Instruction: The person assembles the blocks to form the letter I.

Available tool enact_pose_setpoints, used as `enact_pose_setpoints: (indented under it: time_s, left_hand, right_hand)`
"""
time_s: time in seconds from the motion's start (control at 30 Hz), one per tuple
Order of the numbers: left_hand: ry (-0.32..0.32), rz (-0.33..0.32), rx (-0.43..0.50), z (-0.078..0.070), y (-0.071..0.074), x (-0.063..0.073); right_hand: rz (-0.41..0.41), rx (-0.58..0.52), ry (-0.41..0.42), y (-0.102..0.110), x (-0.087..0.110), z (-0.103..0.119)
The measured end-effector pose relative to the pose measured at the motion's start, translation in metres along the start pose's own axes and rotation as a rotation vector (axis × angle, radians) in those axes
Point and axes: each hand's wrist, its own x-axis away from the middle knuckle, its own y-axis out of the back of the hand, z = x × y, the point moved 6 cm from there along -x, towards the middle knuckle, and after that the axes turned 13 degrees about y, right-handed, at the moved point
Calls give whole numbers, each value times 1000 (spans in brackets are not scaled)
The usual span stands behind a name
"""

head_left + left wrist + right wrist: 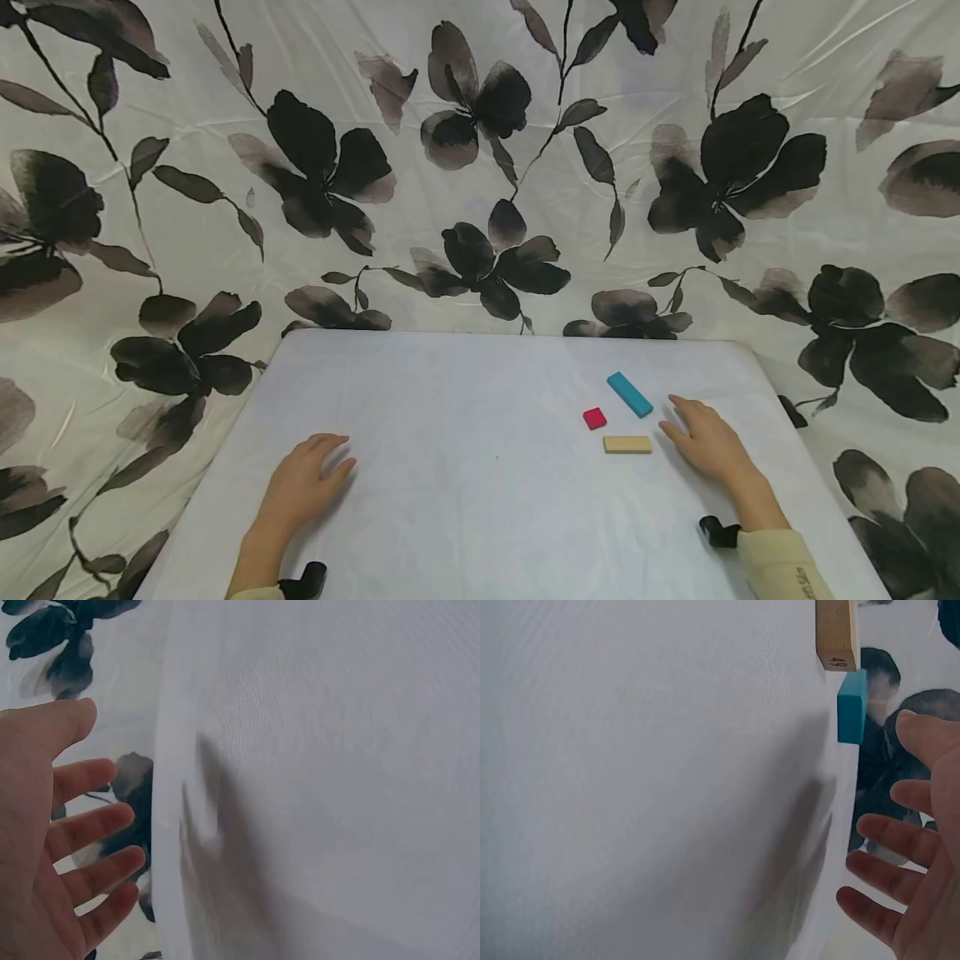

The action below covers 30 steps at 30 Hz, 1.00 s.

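Observation:
Three small blocks lie on the right half of the white table (465, 517). A flat blue block (630, 394) lies slanted at the back, a small red block (595, 418) sits left of it, and a plain wooden block (627, 445) is in front. My right hand (705, 442) is just right of them, fingers spread, holding nothing. In the right wrist view the wooden block (835, 636) shows a printed number beside the blue block (852, 707), past my thumb. My left hand (303, 479) hovers over the table's left side with relaxed, parted fingers and holds nothing.
Behind and around the table hangs or lies a pale cloth (600, 208) with dark flowers. The table's far edge (510, 335) runs across mid-view. A black wrist strap piece (303, 581) shows at the left wrist, another (718, 532) at the right.

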Motion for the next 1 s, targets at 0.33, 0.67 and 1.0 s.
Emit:
enact_pose_setpoints:
  time_s: [0.33,0.67,1.0]
  left_hand:
    - [32,35,78,-13,-10,5]
    - [58,109,183,-24,-22,13]
    - [42,110,194,-35,-24,17]
  right_hand:
    - [-19,-50,-11,-7,-11,2]
    - [-39,-87,-24,-16,-19,3]
    - [-56,-114,1,-17,-29,6]
